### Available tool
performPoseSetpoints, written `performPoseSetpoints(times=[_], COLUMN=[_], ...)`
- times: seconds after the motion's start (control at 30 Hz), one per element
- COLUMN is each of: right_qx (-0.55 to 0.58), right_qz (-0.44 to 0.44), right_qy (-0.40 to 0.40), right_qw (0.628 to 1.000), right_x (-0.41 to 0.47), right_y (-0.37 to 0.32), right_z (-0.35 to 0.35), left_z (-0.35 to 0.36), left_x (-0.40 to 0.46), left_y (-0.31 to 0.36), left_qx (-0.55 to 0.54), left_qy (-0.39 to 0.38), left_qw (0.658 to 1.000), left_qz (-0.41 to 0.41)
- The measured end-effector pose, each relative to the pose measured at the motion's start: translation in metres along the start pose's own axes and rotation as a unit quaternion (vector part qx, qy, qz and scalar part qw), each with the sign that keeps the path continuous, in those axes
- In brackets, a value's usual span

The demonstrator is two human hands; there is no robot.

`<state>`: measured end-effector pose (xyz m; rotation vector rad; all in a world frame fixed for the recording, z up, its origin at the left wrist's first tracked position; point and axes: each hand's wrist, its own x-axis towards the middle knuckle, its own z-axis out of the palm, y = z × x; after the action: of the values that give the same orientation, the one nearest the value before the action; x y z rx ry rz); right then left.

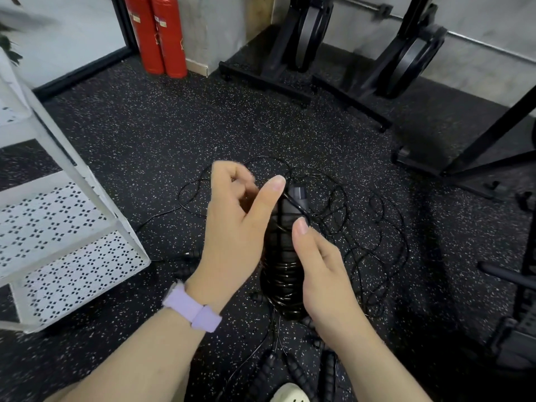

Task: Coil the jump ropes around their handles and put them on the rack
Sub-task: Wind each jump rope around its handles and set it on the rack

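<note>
1. The jump-rope handles point(285, 236) sit in the lower middle of the frame, bundled together, held off the floor between both hands. Their long axis runs nearly straight up the frame, tilted slightly right at the top, where a grey cap shows.
2. The right hand point(324, 274) grips the lower half of the bundle, fingers curled behind it and thumb lying up its right side, over the glossy turns of cord point(285, 288) already wound there.
3. The left hand point(235, 224) is just left of the bundle's upper half, thumb stretched up beside the cap, fingers curled; it seems to pinch the thin cord, though blur hides the exact hold.
4. Loose cord point(374, 227) lies in tangled loops on the floor point(145, 134), mostly to the right of and above the hands.
5. The white perforated rack point(66, 227) stands at the left edge, nearer the left hand; delivery will probably go leftward across the handles' axis.
6. Judging by the slack left, winding is only partly done.
</note>
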<state>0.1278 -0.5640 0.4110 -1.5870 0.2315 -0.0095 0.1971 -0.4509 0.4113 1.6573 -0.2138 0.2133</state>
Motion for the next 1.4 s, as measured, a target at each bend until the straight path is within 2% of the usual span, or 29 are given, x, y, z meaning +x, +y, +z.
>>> performPoseSetpoints(times=[0.1, 0.23, 0.33, 0.4, 0.47, 0.6, 0.73, 0.87, 0.93, 1.03, 1.17, 1.23, 1.3, 1.33, 1.4], right_qx=[-0.011, -0.059, -0.105, -0.101, -0.103, -0.127, -0.171, -0.161, -0.128, -0.081, -0.115, -0.146, -0.228, -0.295, -0.447], right_qz=[0.01, 0.037, -0.01, -0.006, -0.003, -0.05, -0.028, 0.087, 0.107, 0.097, 0.048, 0.049, 0.048, 0.042, 0.019], right_qy=[-0.016, -0.034, -0.004, 0.012, 0.031, 0.07, 0.033, -0.071, -0.096, -0.081, -0.047, -0.024, 0.006, 0.01, 0.004], right_qw=[1.0, 0.997, 0.994, 0.995, 0.994, 0.988, 0.984, 0.98, 0.981, 0.989, 0.991, 0.988, 0.973, 0.954, 0.894], right_x=[0.0, 0.0, -0.003, -0.007, -0.01, -0.011, -0.009, -0.007, -0.009, -0.011, -0.011, -0.012, -0.012, -0.011, -0.008], right_y=[-0.002, -0.006, -0.01, -0.013, -0.013, -0.011, -0.012, -0.011, -0.01, -0.007, -0.009, -0.01, -0.011, -0.01, -0.009], right_z=[-0.001, -0.001, -0.006, -0.007, -0.007, -0.003, -0.009, -0.027, -0.025, -0.012, -0.002, -0.002, -0.002, -0.003, -0.006], left_z=[-0.004, 0.001, 0.002, 0.004, 0.008, 0.014, 0.015, 0.007, 0.006, 0.006, 0.001, -0.002, -0.006, -0.008, -0.007], left_x=[0.005, -0.003, -0.009, -0.012, -0.016, -0.018, -0.018, -0.005, 0.001, 0.0, 0.005, 0.009, 0.01, 0.008, 0.002], left_y=[0.002, 0.001, -0.007, -0.009, -0.009, -0.009, -0.01, -0.008, -0.009, -0.015, -0.023, -0.021, -0.02, -0.018, -0.01], left_qx=[-0.001, 0.049, 0.117, 0.154, 0.158, 0.134, 0.139, 0.108, 0.092, 0.107, 0.177, 0.213, 0.243, 0.249, 0.235], left_qy=[-0.056, -0.016, 0.002, -0.007, -0.013, -0.011, -0.002, 0.062, 0.079, 0.076, 0.121, 0.135, 0.133, 0.12, 0.072], left_qw=[0.998, 0.999, 0.992, 0.984, 0.983, 0.988, 0.988, 0.992, 0.992, 0.991, 0.975, 0.962, 0.953, 0.953, 0.965], left_qz=[-0.006, -0.004, 0.057, 0.089, 0.096, 0.074, 0.06, -0.012, -0.022, -0.008, 0.058, 0.101, 0.124, 0.124, 0.094])
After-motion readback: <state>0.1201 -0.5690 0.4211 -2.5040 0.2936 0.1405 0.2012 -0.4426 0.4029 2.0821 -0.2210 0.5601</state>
